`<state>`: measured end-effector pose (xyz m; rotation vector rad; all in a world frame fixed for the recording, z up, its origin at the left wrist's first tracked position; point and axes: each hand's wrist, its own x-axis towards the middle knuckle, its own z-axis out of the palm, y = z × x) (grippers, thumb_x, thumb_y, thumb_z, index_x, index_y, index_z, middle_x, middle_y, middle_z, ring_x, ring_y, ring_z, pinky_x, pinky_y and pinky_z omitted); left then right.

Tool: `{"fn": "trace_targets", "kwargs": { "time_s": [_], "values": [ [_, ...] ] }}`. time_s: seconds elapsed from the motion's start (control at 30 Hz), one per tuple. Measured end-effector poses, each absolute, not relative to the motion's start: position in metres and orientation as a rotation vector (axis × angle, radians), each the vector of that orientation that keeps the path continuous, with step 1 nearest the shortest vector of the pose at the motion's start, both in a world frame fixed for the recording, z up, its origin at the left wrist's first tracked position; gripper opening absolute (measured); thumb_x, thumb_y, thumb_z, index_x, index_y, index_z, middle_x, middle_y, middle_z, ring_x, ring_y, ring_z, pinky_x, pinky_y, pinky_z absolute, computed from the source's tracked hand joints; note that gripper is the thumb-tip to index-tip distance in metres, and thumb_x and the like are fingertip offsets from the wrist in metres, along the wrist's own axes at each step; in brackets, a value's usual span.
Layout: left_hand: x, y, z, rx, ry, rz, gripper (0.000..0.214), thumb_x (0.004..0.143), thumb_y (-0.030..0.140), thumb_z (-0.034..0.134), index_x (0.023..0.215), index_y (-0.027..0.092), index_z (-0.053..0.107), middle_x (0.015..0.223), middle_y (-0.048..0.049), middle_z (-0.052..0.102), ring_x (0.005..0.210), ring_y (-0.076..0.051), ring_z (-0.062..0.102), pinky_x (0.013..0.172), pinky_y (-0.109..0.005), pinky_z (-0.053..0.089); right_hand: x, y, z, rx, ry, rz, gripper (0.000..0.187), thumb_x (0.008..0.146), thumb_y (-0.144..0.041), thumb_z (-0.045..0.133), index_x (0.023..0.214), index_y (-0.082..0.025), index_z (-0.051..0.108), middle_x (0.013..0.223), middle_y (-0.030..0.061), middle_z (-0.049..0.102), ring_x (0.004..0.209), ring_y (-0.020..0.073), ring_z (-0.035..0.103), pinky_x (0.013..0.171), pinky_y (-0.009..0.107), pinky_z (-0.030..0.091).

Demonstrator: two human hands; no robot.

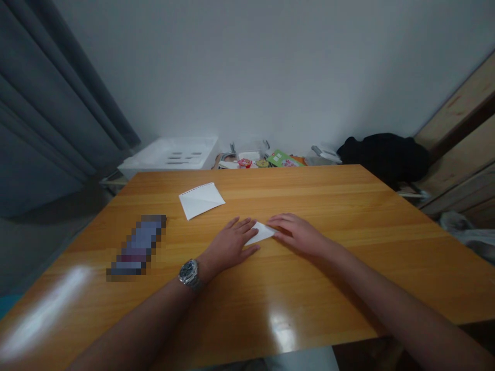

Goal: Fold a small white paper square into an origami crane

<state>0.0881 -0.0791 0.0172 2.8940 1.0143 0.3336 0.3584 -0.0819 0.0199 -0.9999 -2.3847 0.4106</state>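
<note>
Nearest the camera, two bare forearms reach in over a glossy wooden surface point(309, 288), the left one wearing a wristwatch point(189, 273). Just past the watch, the left hand point(231, 243) lies flat, palm down, fingers stretched out and slightly spread, their tips resting on the left edge of a small folded paper point(262, 233). The right hand point(296, 234) is flat as well, fingers straight and close together, pressing on the right edge of the folded paper; neither hand grips it, and it lies on the surface between them with a white wedge showing. Well to the left of the folded paper lies a long blurred object point(137, 246), too unclear to tell what it is. Beyond the folded paper and to its left a white sheet point(201, 200) with a torn top edge lies flat. Farther back, past the surface's far edge, a white tray point(172, 153) sits left of the folded paper, small colourful packets point(284, 158) straight behind it, and a black bundle point(384, 154) to its right. A grey curtain point(46, 113) hangs at far left.
</note>
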Motion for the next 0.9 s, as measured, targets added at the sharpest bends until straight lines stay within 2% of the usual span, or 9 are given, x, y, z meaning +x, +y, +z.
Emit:
{"fn": "trace_targets", "kwargs": {
  "time_s": [0.13,0.33,0.9],
  "values": [
    [0.088,-0.077,0.017,2.872,1.007,0.334,0.041,0.101,0.045,0.047,0.131,0.020,0.059,0.148,-0.0103,0.052,0.139,-0.026,0.045,0.119,-0.047,0.030,0.353,-0.076,0.020,-0.949,-2.482,0.463,0.040,0.094,-0.026,0.064,0.133,-0.024,0.062,0.130,0.0103,0.064,0.120,0.0236,0.058,0.105,0.042,0.046],
    [0.088,-0.076,0.015,2.840,1.023,0.385,0.048,0.100,0.044,0.048,0.142,0.019,0.050,0.146,-0.0109,0.055,0.135,-0.025,0.049,0.118,-0.047,0.032,0.346,-0.079,0.008,-0.944,-2.413,0.480,0.030,0.094,-0.023,0.064,0.124,-0.022,0.068,0.124,0.0113,0.067,0.117,0.0234,0.059,0.102,0.043,0.048],
    [0.089,-0.075,0.016,2.827,0.992,0.451,0.040,0.101,0.038,0.048,0.137,0.021,0.055,0.140,-0.0097,0.060,0.131,-0.024,0.053,0.115,-0.045,0.035,0.344,-0.083,0.005,-0.966,-2.246,0.562,0.021,0.093,-0.026,0.066,0.113,-0.023,0.072,0.114,0.0080,0.073,0.105,0.0210,0.067,0.095,0.039,0.053]
  ]
}}
